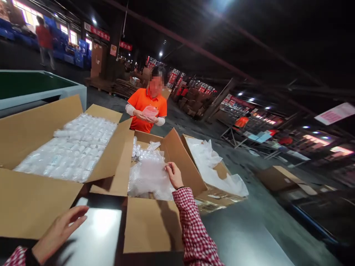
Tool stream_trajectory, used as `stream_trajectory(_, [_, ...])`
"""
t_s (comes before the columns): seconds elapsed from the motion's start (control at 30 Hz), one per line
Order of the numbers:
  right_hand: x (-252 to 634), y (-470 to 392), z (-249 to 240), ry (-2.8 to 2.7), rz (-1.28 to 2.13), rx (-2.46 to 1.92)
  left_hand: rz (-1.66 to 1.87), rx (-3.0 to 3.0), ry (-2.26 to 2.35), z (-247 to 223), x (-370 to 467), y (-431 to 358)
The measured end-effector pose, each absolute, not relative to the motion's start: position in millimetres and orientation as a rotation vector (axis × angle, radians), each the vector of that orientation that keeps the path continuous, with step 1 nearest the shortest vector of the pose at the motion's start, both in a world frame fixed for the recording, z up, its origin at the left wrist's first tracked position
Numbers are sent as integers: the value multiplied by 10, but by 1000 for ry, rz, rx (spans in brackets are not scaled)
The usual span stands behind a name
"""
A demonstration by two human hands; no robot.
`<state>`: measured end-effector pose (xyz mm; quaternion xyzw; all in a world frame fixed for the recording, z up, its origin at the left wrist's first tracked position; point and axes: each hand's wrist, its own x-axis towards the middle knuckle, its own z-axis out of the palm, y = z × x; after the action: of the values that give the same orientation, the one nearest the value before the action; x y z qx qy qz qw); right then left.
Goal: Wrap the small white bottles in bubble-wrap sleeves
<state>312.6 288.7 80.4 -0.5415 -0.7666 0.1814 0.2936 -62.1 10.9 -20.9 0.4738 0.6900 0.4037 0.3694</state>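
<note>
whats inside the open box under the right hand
Small silvery-white items toward the far side; translucent plastic nearer, by the right hand. Whatever lies beneath them is covered, so depth can't be told.

Transl. plastic sheet (152,170), flattish, in mid. box (180,160).

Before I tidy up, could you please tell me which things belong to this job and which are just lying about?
Seemingly in use:
translucent sheet, pinched by right hand
middle box
wrapped packs in left box

Seemingly idle:
green-topped table
stacked cardboard
</note>
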Motion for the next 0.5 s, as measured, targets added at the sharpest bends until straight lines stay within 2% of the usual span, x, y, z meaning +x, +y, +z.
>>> stream_trajectory(0.13, [3239,2687,765,-1701,481,-1367,1062,1261,1471,73,-91,518])
stream_trajectory(0.27, [3305,2608,670,-1295,486,-1283,1126,1196,1348,154,401,782])
stream_trajectory(0.5, [3274,2291,832,-975,872,-1003,1082,919,1111,278,748,865])
